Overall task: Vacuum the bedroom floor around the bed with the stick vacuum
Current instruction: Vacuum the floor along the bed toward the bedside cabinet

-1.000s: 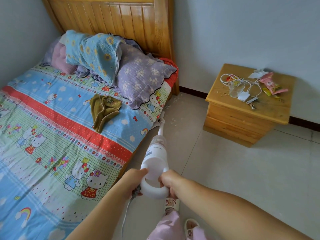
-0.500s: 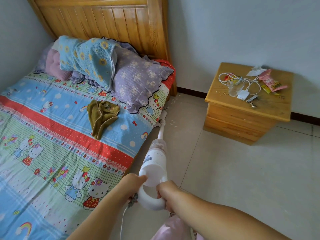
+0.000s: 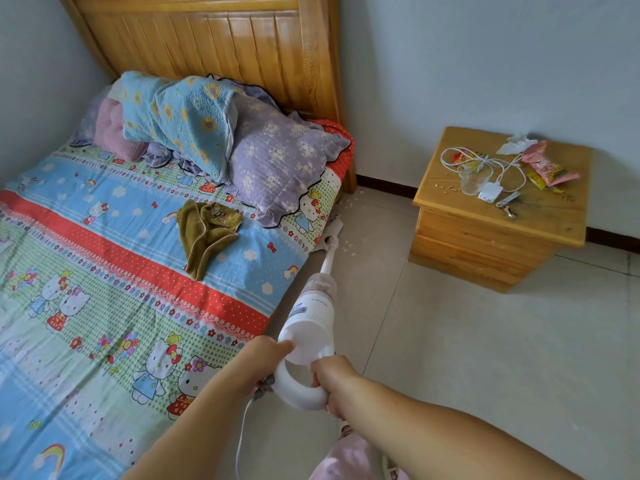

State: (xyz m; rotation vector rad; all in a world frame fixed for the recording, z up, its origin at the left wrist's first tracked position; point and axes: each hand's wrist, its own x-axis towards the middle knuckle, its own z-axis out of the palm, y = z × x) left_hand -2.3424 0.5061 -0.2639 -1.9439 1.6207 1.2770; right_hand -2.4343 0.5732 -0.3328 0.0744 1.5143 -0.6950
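**Stick vacuum held two-handed beside the bed**

From my remote view, the bed (image 3: 104, 271) fills the left half of the frame, its cartoon-print sheet running up to a wooden headboard (image 3: 214, 39). The tiled floor (image 3: 485, 341) takes the right half. A wooden nightstand (image 3: 485, 237) stands against the far wall, well apart from the bed. Pillows (image 3: 270, 161) are heaped at the headboard, and an olive cloth (image 3: 204, 230) lies crumpled on the sheet.

The stick vacuum (image 3: 313, 313) slants from the hands down toward the floor along the bed's right edge; its floor head (image 3: 333, 227) sits just beside the mattress corner, partly hidden by the overhanging sheet. White crumbs (image 3: 346, 245) lie scattered on the tiles near the head.

My left hand (image 3: 266, 358) grips the left side of the loop handle, fingers closed on it. My right hand (image 3: 330, 379) clamps the right side of the same loop. A white cord (image 3: 242, 434) trails downward from the handle.

On the nightstand lie a coiled cable (image 3: 485, 161), snack wrappers (image 3: 547, 168) and a clear cup (image 3: 472, 180).
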